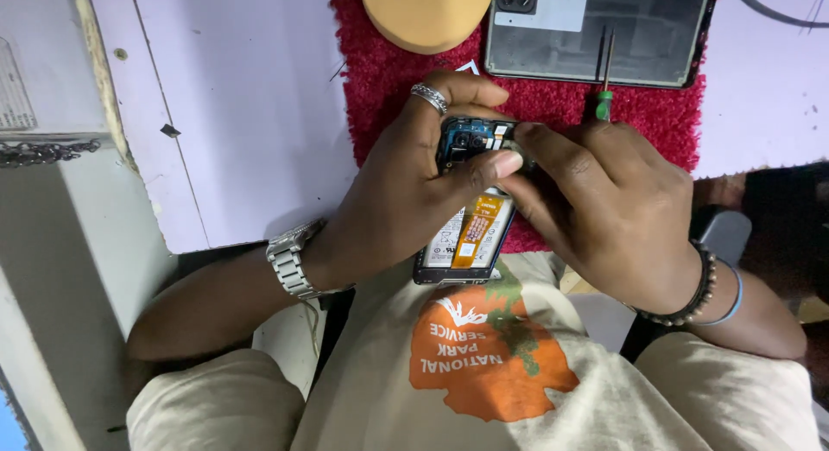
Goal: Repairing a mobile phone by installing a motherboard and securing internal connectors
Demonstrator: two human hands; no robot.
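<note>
a red mat [553, 114] covers the table, with a phone back cover [604, 32] and a green-handled screwdriver [605, 92] lying on it. above its near edge, the left hand [406, 192] grasps an opened phone [471, 231], thumb across it. the right hand [604, 209] pinches at the phone's camera end.

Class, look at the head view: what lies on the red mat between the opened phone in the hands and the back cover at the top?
A green-handled screwdriver lies there, its tip resting on the back cover, above the opened phone on the red mat.
</note>
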